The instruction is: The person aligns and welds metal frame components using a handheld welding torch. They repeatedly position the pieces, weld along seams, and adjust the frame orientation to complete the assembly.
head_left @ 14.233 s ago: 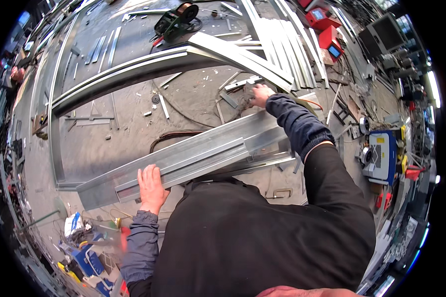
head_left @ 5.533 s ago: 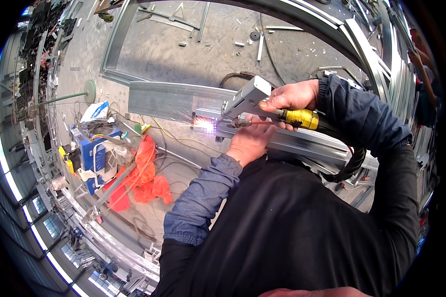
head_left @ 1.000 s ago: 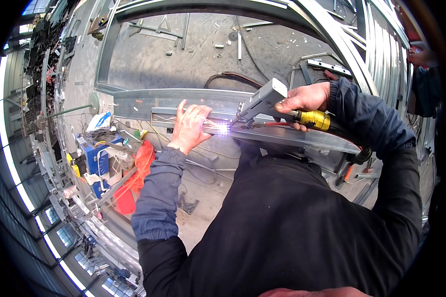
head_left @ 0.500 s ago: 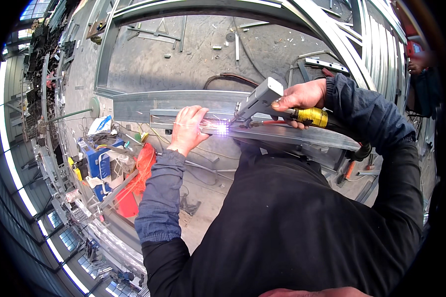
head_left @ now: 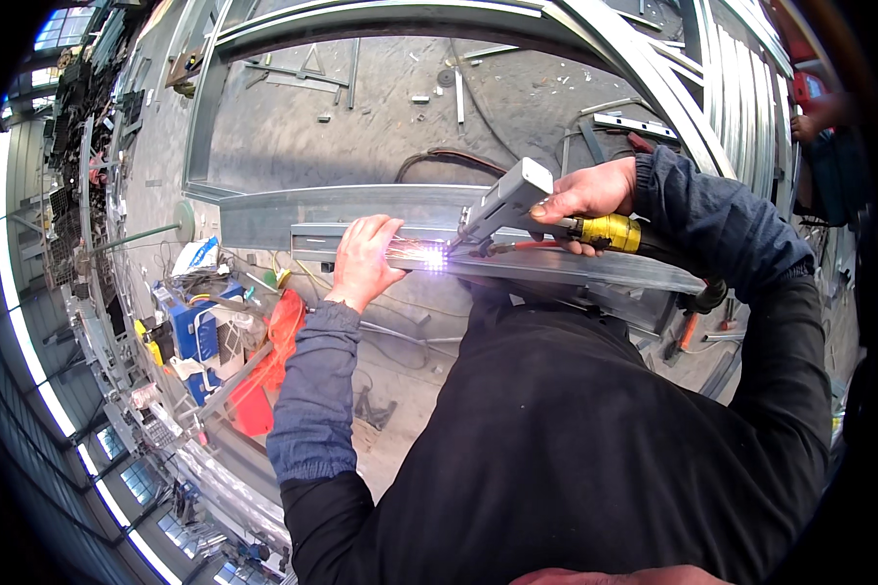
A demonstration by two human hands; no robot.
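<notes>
My right hand point(head_left: 583, 195) grips a grey welding gun point(head_left: 502, 202) with a yellow collar, its tip pointing down-left at a bright white-violet spark point(head_left: 433, 257). The spark sits on a small metal bracket point(head_left: 314, 241) lying on a long galvanized steel channel point(head_left: 302, 210). My left hand point(head_left: 365, 259) presses down on that bracket just left of the spark, fingers spread flat. A second steel profile point(head_left: 595, 270) runs to the right under the gun.
A large steel frame point(head_left: 205, 117) lies on the concrete floor behind, with loose metal scraps and a black cable point(head_left: 449, 156). Left of me stand a blue machine point(head_left: 200, 331), a red bag point(head_left: 268, 375) and a white bag. Stacked profiles point(head_left: 741, 88) fill the right.
The arc keeps burning at the same joint. My left hand and the gun have barely shifted over the last second; 5.5 s ago the left hand was closer under the gun.
</notes>
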